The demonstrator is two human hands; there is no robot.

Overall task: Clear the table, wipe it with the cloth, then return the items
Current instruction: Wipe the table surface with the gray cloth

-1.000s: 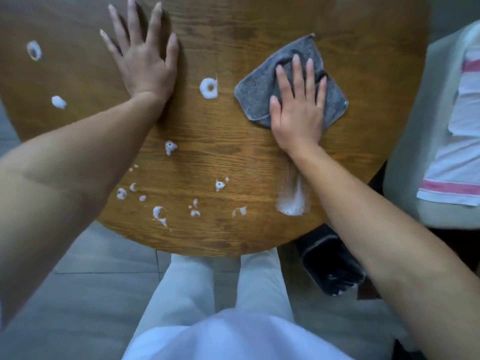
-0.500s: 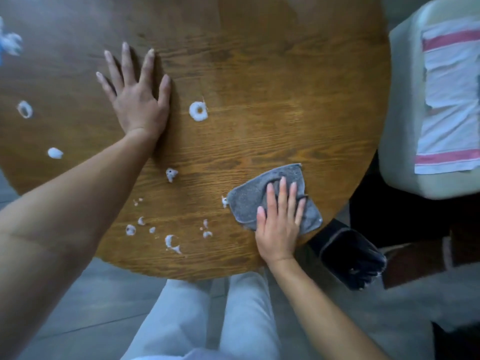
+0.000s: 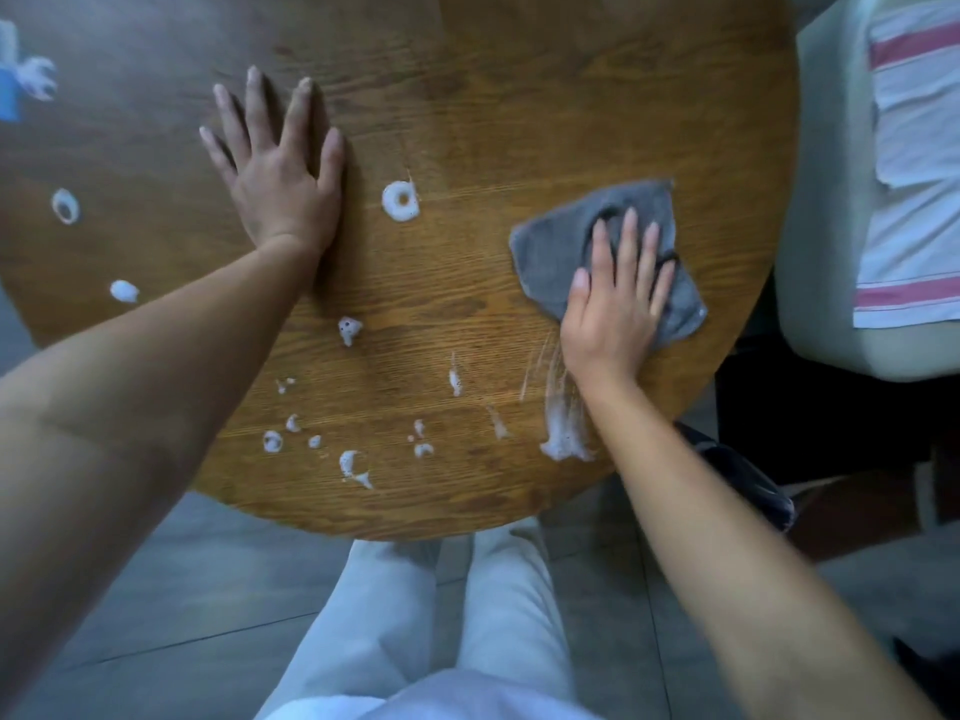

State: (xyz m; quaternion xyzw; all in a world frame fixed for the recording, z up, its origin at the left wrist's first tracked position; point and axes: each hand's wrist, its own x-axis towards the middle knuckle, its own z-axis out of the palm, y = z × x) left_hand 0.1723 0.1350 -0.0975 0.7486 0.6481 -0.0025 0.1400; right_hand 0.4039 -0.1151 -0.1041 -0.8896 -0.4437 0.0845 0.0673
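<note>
Round wooden bench [image 3: 519, 96]: right hand [image 3: 613, 314] flat, fingers spread on the cloth [image 3: 566, 241]; foam ring [image 3: 400, 201] lies leftward, beside the splayed, empty left hand [image 3: 280, 184].

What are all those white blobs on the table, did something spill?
White foam blobs dot the table, mostly left of the cloth. They look like cleaner, not a spill: a smear trails behind the right hand pressing the cloth. The left hand lies flat.

A home living or dining area is indicated: round wooden table [image 3: 519, 96], grey tiled floor [image 3: 182, 589] seen beneath it, pale cushioned chair [image 3: 826, 200] right of the table, draped with a striped towel [image 3: 914, 148].
</note>
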